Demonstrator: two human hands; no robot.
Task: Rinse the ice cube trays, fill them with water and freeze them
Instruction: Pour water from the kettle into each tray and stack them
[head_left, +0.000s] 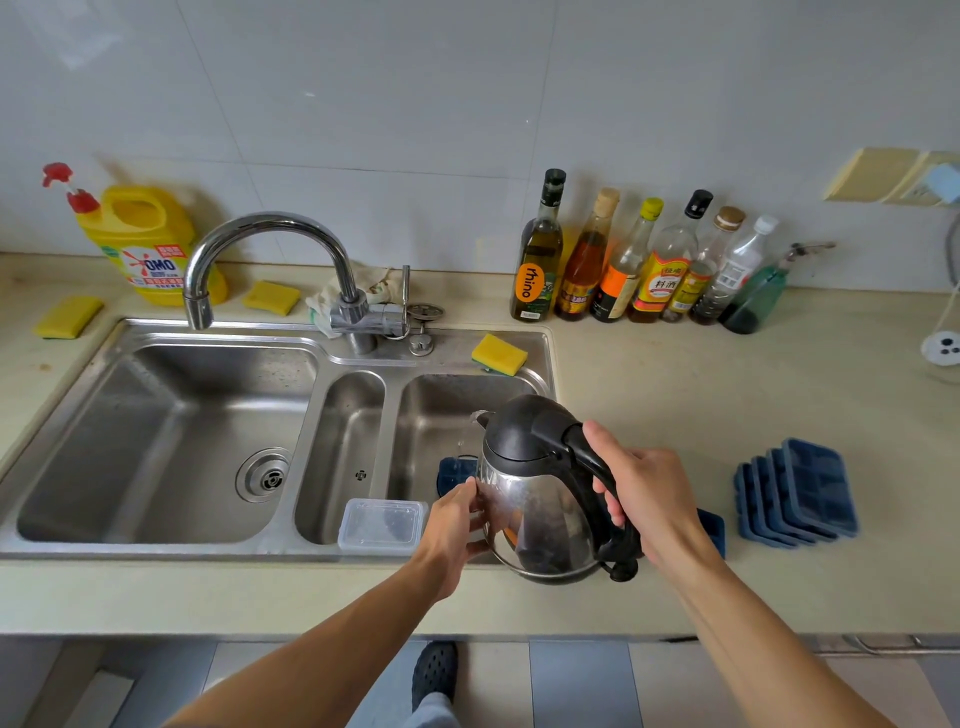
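The right hand (652, 493) was wrapped around the black handle of the kettle (540, 499), and the left hand (457, 519) lay with fingers nearly flat against its steel side, steadying it; the kettle was tipped so its spout (480, 417) pointed over the right basin of the sink (441, 410), where a thin thread of water seemed to fall toward a blue ice cube tray (454, 474) that showed only as a corner behind the kettle; a blue edge (711, 525) peeped out past the right wrist, and whether it belonged to the same tray could not be told; the stack of trays (797, 493) waited on the bench (727, 395) to the right, well apart from the pour. The main risk, as I judged it, was aim: the kettle's body hid most of the tray from view, so water could miss the cells or overfill them and run into the basin; a steeper tilt would bring a sudden gush and splashing; if the kettle were hot, the bare left palm on the metal could flinch and jerk the pour; the clear container (382, 524) just beside the left hand could be knocked.
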